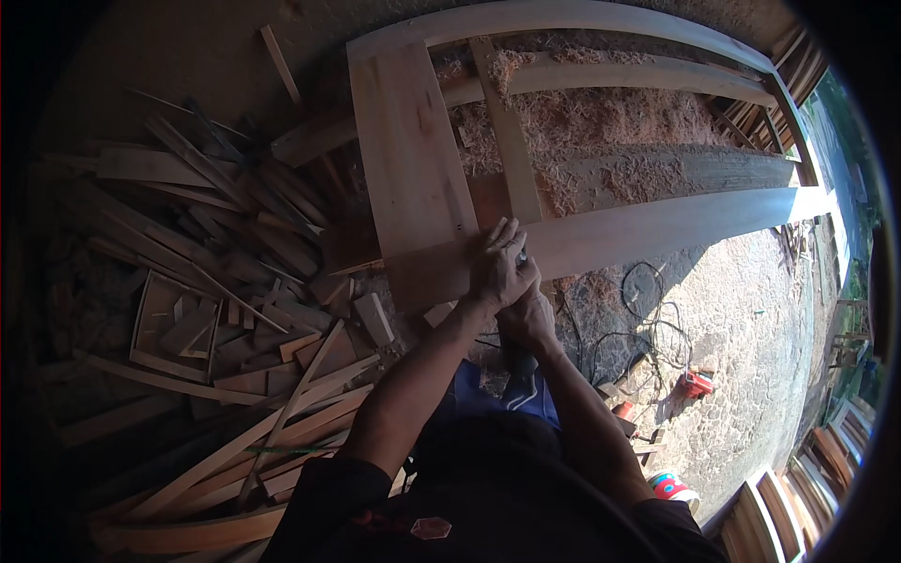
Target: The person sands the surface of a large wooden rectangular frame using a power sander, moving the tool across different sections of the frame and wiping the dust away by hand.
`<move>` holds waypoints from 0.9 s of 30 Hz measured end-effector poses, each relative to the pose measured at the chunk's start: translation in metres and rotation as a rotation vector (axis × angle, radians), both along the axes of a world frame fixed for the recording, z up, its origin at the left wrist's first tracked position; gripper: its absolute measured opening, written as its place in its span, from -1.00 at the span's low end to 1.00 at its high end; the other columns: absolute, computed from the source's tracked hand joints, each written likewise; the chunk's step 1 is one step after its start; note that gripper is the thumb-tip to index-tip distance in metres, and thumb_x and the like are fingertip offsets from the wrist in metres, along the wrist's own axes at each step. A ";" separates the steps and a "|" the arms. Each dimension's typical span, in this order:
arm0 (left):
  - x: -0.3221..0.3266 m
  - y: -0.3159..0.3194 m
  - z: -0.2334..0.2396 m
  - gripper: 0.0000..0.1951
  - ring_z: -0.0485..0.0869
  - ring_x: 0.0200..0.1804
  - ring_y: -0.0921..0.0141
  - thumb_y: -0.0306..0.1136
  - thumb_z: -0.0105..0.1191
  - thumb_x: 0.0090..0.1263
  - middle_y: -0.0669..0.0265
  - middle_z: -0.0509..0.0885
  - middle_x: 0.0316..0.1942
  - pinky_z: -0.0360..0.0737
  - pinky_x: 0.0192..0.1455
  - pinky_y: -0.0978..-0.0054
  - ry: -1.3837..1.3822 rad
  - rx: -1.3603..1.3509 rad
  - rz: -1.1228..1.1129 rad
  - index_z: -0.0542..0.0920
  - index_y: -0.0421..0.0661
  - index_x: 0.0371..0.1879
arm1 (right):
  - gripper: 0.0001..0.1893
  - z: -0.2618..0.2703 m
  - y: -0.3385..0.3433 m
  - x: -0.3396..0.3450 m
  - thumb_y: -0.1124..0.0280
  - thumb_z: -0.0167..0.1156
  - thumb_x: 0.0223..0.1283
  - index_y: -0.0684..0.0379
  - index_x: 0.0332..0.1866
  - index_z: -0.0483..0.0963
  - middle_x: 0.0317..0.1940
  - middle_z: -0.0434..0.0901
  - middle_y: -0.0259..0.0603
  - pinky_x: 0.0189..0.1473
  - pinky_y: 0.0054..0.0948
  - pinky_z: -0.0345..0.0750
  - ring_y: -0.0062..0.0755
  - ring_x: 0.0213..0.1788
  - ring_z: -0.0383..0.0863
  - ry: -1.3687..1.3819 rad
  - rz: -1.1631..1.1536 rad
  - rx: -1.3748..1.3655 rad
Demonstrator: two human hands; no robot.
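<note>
A large wooden frame [422, 141] of wide boards lies before me, its near rail [633, 225] running off to the right. My left hand [501, 271] is over the near rail, fingers extended, pressed against the head of a dark power tool [519, 355]. Behind and below it, my right hand [531, 317] is wrapped around the tool's body. The tool's working end is mostly hidden by my hands, so its exact kind cannot be told. A narrower crosspiece [508, 134] meets the near rail just beyond my fingers.
Wood offcuts [260, 352] and long strips are heaped at the left. Shavings [605, 127] lie inside the frame. A black cable [662, 317], a red power tool [697, 383] and a bucket [672, 487] are on the ground at the right. Curved wooden pieces [781, 507] stand lower right.
</note>
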State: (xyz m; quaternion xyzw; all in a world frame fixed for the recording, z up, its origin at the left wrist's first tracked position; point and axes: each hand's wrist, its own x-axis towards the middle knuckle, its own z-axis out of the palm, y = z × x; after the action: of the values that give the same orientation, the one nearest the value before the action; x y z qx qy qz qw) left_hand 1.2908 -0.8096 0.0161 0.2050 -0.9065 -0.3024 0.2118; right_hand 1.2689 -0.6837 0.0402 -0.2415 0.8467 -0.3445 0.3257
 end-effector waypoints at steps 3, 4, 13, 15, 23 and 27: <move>-0.064 0.043 0.003 -0.45 0.43 0.48 -0.04 -0.22 0.12 0.24 -0.11 0.58 0.33 0.22 0.62 0.09 -0.012 -0.004 -0.102 0.66 -0.35 0.14 | -0.04 0.002 0.042 -0.049 0.01 0.29 0.20 0.23 0.56 -0.05 -0.06 0.65 0.45 0.01 0.18 0.55 0.48 0.02 0.65 0.037 -0.106 0.006; -0.082 0.056 0.007 -0.45 0.43 0.48 -0.03 -0.20 0.12 0.24 -0.12 0.57 0.34 0.23 0.62 0.10 -0.001 0.032 -0.134 0.67 -0.34 0.14 | -0.06 -0.005 0.056 -0.064 0.05 0.29 0.20 0.23 0.56 -0.02 -0.04 0.66 0.42 0.00 0.16 0.55 0.46 0.03 0.65 0.095 -0.121 -0.015; -0.038 0.010 0.011 -0.46 0.43 0.47 -0.04 -0.22 0.11 0.27 -0.15 0.57 0.33 0.25 0.61 0.12 -0.023 -0.028 -0.051 0.65 -0.35 0.16 | -0.02 -0.008 0.011 -0.032 0.05 0.33 0.17 0.22 0.56 -0.05 -0.08 0.65 0.44 -0.02 0.19 0.57 0.49 -0.03 0.66 0.007 -0.045 -0.054; 0.007 -0.018 0.008 -0.48 0.45 0.45 -0.11 -0.21 0.13 0.29 -0.18 0.57 0.32 0.31 0.58 0.08 -0.020 -0.053 0.017 0.66 -0.37 0.13 | -0.13 -0.014 -0.014 0.000 0.02 0.33 0.17 0.20 0.45 0.06 -0.08 0.66 0.39 -0.01 0.21 0.56 0.45 -0.03 0.67 -0.043 0.030 -0.062; 0.012 -0.044 -0.002 -0.46 0.47 0.43 -0.14 -0.24 0.13 0.27 -0.20 0.56 0.32 0.33 0.57 0.08 -0.037 -0.070 0.074 0.65 -0.38 0.16 | -0.18 0.009 -0.039 -0.008 0.01 0.28 0.24 0.26 0.42 0.05 -0.07 0.64 0.42 0.00 0.24 0.52 0.52 -0.01 0.64 -0.075 0.087 -0.081; -0.089 0.022 0.005 -0.45 0.45 0.46 -0.06 -0.22 0.13 0.26 -0.16 0.55 0.35 0.21 0.62 0.07 -0.009 0.002 -0.059 0.65 -0.34 0.17 | -0.07 0.004 0.023 -0.082 0.00 0.34 0.18 0.26 0.50 0.03 -0.03 0.64 0.41 0.02 0.15 0.56 0.48 0.05 0.63 -0.001 -0.060 -0.048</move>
State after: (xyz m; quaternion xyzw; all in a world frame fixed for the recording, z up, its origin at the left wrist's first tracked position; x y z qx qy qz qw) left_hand 1.2023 -0.7879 0.0210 0.1797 -0.9128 -0.3083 0.1987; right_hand 1.1872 -0.6605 0.0439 -0.2237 0.8450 -0.3743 0.3096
